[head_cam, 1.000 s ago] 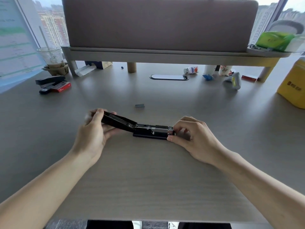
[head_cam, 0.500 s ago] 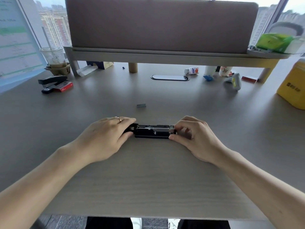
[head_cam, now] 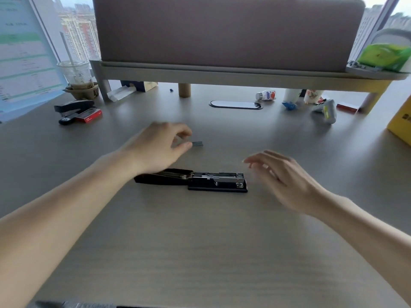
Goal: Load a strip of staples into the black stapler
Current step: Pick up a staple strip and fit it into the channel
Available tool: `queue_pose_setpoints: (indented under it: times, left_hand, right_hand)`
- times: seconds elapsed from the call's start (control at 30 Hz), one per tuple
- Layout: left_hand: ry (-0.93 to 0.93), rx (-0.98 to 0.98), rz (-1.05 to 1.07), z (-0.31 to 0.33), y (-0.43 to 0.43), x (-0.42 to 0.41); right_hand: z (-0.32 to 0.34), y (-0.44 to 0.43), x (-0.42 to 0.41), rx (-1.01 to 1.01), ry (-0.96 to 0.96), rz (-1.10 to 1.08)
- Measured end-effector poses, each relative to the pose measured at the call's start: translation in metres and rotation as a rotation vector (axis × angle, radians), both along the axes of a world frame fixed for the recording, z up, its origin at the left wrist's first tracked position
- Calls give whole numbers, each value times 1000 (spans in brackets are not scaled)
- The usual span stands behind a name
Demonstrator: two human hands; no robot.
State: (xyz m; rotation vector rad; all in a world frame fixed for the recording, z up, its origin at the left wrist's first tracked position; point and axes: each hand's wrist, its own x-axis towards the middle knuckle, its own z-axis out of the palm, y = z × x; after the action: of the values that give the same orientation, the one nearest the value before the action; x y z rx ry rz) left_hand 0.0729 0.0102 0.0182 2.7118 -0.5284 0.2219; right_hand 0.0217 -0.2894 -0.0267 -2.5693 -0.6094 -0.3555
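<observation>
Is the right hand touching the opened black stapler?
Apart. In the head view the right hand hovers open beside the black stapler, with bare desk visible between them.

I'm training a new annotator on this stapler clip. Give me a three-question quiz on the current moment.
1. True or false: the black stapler lies opened out flat on the desk.
2. Which hand is nearest the staple strip? A. left hand B. right hand
3. Fill in: neither hand is touching the ____.

Key
1. True; its metal channel is exposed.
2. A; thumb and forefinger are apart, right beside the strip, though blur hides whether they touch it.
3. Stapler; the right hand hovers open beside it.
</observation>
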Motion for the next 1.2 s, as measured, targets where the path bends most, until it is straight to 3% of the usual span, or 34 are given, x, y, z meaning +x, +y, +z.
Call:
queue_pose_setpoints:
  times: [0.27,0.47,0.63,0.83,1.03,1.13,1.2]
  left_hand:
    - [77,70,37,-23,-24,66]
    - [11,-10,19,-26,-29,63]
    - [-1,-108,-92,-22,-45,37]
    - [-8,-127,-125,-24,-45,28]
    - [-7,-142,-158,-25,-50,30]
    - [52,-236,-111,-27,-48,32]
    - [183,-444,-52,-25,-46,34]
  right_hand:
    - [-11,12,53,-116,-4,-35]
    - [-18,15,56,18,-31,-77]
    - [-9,38,64,344,122,-171]
    - [-4,51,82,336,305,-89]
    - [-8,49,80,374,260,-84]
    - [-9,48,75,416,233,-80]
    - [-8,47,70,436,206,-65]
